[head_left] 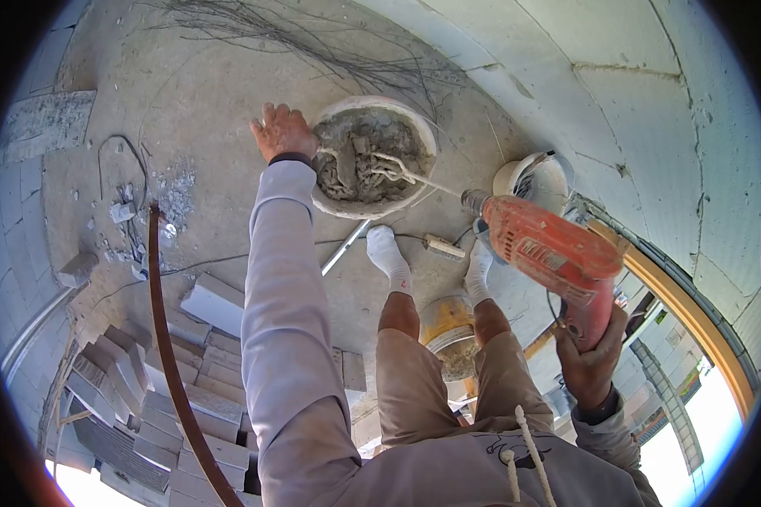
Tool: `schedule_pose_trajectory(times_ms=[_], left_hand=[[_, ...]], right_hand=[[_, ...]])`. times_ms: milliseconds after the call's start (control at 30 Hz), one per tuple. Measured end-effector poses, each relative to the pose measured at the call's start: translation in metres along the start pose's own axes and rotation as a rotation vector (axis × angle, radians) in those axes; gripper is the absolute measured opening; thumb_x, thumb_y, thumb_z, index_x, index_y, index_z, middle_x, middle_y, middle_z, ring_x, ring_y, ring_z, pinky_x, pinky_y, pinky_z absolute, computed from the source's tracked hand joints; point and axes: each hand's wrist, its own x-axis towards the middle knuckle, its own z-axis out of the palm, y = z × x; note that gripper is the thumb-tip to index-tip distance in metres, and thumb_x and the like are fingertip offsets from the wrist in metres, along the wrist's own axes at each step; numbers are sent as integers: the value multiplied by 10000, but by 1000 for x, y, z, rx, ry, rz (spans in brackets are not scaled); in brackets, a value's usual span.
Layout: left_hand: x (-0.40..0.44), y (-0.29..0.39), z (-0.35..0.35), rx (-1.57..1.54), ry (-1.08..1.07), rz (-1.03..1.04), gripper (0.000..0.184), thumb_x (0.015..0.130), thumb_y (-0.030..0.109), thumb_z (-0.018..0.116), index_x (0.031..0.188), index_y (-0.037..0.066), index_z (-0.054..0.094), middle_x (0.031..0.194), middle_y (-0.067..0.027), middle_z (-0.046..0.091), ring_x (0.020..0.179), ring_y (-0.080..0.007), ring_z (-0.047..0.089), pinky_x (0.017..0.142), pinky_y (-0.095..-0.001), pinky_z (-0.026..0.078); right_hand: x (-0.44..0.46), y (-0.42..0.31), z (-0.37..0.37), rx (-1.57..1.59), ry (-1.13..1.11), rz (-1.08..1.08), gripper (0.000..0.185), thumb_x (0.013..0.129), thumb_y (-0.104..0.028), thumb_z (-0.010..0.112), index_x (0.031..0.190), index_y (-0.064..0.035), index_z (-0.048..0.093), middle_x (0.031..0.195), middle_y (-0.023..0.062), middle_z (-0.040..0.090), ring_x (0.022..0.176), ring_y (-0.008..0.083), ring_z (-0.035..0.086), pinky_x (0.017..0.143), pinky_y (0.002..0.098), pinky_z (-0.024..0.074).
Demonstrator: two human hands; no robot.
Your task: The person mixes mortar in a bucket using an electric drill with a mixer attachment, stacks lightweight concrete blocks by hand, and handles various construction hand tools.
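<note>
Head view: clamps the right hand [592, 359] round the rear handle [589, 317] of a red drill [554, 247], slanting away ahead of the knuckles toward a tub [429, 135] on the floor [186, 101]. Reaches the left hand [283, 133] to the tub's left edge; cannot tell whether gripping it. As for the drill, looks scuffed and dusted with gray, with worn pale lettering on the side, a dark collar [475, 200] in front, and a thin rod [437, 185] crossing above the tub's right edge to a looped paddle [389, 166] amid lumpy gray mortar [368, 190].
</note>
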Motion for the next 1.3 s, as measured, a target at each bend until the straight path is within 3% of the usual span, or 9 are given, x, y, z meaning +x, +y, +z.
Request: schedule_pose_trajectory(times_ms=[100, 167, 300, 467, 567, 733, 967, 1100, 1300], left_hand=[[-7, -8, -8, 78, -102, 8, 231, 820, 219, 567, 1021, 194, 677, 1225, -32, 558, 1304, -239, 340, 1051, -479, 225], [-19, -16, -15, 123, -256, 83, 346, 748, 342, 666, 1044, 163, 670, 1101, -54, 628, 1130, -221, 520, 990, -442, 353], [-77, -22, 14, -58, -648, 144, 530, 669, 476, 693, 1092, 159, 644, 1092, -69, 642, 1059, -229, 589, 899, -355, 458], [-144, -21, 25, -517, -537, -183, 519, 678, 431, 664, 1067, 89, 638, 1129, -123, 616, 1073, -263, 574, 925, -342, 432], [-156, -18, -2, -594, -611, -111, 529, 664, 416, 662, 1060, 66, 634, 1154, -155, 597, 1093, -274, 561, 922, -352, 433], [-198, -33, -20, -569, -407, -176, 508, 669, 389, 668, 1047, 61, 579, 1062, -193, 582, 998, -331, 587, 850, -406, 462], [-262, -43, 22, -799, -282, -525, 449, 660, 397, 703, 938, 59, 599, 949, -202, 635, 930, -293, 616, 778, -395, 474], [-311, -37, 60, -1165, -243, -779, 466, 688, 398, 697, 872, -5, 555, 680, -131, 639, 544, -230, 620, 578, -322, 478], [-368, -39, 77, -1194, 57, -1256, 478, 727, 405, 683, 938, -1, 545, 843, -195, 636, 793, -330, 627, 715, -398, 477]], right_hand=[[9, -32, -8, 123, -248, 96, 479, 669, -83, 703, 1066, -5, 447, 870, 167, 587, 766, 262, 600, 718, 356, 474], [25, -45, -8, 300, -377, 131, 454, 682, -115, 705, 1061, 0, 482, 881, 150, 601, 772, 248, 606, 712, 339, 475], [41, -64, 15, 577, -445, 178, 439, 693, -145, 697, 1060, 12, 515, 883, 152, 612, 776, 248, 612, 707, 333, 478], [40, -67, 34, 294, -325, -43, 407, 671, -141, 676, 1009, 29, 524, 877, 217, 617, 814, 351, 619, 717, 387, 485], [40, -69, 36, 269, -313, -115, 403, 658, -131, 671, 994, 35, 523, 871, 236, 610, 832, 381, 611, 714, 403, 483], [37, -69, 44, 233, -362, -50, 435, 637, -123, 671, 1001, 54, 511, 885, 262, 605, 858, 395, 607, 732, 414, 480], [51, -90, 78, -14, -476, -159, 471, 654, -125, 613, 1063, 45, 454, 859, 306, 602, 839, 446, 597, 751, 464, 480], [61, -102, 107, -290, -569, -321, 446, 663, -125, 611, 1057, 15, 456, 834, 290, 611, 827, 445, 598, 732, 487, 481], [80, -93, 123, -337, -616, -479, 456, 663, -95, 620, 1076, 9, 458, 837, 268, 613, 816, 445, 597, 718, 496, 475]])
